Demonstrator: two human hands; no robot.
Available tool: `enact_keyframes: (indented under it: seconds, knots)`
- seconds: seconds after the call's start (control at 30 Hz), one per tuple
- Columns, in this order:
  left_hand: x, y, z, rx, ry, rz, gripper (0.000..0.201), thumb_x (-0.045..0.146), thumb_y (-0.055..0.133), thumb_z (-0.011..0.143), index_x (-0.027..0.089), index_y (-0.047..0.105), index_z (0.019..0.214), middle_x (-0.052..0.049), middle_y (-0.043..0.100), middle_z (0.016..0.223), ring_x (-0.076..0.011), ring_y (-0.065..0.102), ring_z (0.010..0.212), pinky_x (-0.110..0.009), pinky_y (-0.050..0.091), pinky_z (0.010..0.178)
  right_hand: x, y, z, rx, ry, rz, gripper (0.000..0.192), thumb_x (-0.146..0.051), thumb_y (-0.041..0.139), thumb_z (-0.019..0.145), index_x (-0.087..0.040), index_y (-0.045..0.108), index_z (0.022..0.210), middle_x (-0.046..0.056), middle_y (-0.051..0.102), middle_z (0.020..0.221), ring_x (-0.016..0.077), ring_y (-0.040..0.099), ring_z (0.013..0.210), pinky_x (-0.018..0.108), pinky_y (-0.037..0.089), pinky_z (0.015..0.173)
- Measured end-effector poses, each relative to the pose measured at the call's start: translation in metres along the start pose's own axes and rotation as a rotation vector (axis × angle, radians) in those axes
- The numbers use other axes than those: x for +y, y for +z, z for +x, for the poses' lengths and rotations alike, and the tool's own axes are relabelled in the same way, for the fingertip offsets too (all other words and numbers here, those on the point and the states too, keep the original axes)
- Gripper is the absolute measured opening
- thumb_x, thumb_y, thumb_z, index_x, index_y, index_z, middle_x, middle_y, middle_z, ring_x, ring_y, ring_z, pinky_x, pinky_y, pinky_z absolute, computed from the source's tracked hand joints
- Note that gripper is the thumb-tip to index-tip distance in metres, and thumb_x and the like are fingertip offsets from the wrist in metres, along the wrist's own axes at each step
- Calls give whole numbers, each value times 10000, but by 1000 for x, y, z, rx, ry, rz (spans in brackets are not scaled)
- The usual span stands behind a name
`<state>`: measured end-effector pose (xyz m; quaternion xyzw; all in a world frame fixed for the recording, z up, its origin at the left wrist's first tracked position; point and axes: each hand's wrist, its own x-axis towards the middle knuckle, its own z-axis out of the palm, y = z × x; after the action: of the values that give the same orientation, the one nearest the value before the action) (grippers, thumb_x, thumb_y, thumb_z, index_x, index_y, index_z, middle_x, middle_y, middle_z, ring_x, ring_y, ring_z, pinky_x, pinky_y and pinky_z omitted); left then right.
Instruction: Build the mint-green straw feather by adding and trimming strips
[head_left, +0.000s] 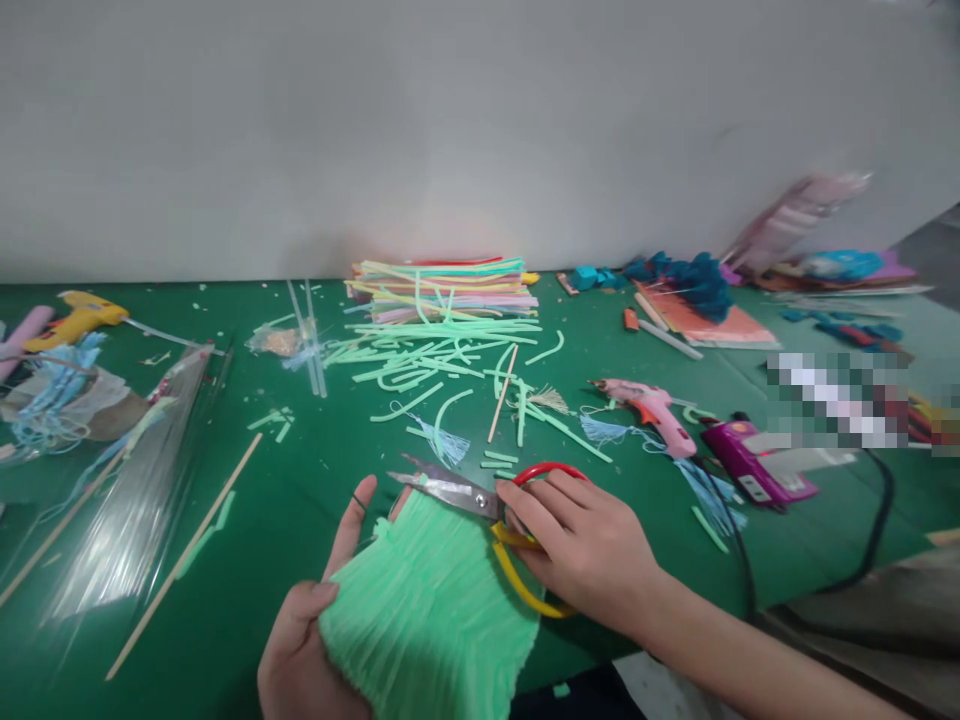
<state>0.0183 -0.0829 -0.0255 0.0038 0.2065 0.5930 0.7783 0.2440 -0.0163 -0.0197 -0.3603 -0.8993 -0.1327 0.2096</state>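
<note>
Here the left hand (315, 640) is clamped on a green fringed paper bundle (431, 600), while the right hand (581, 545) grips scissors (480, 500) just above it, blades together. Trimming looks under way; next the blades need opening at the fringe edge

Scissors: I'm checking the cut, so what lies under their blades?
Under the scissors lies the top edge of the green pleated paper; the table beneath it is hidden.
</note>
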Motion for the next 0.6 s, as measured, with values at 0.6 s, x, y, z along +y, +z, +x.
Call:
enact_keyframes:
  seconds: [0.6]
  knots:
    - [-3, 4, 6, 198, 47, 16, 586, 334, 546, 767, 360, 537, 1352, -15, 710, 1202, -328, 603, 1170, -466, 347, 1078, 11, 6, 9, -52, -171, -1, 204, -122, 430, 899, -109, 607, 1001, 46, 626, 636, 169, 582, 580, 272, 422, 523]
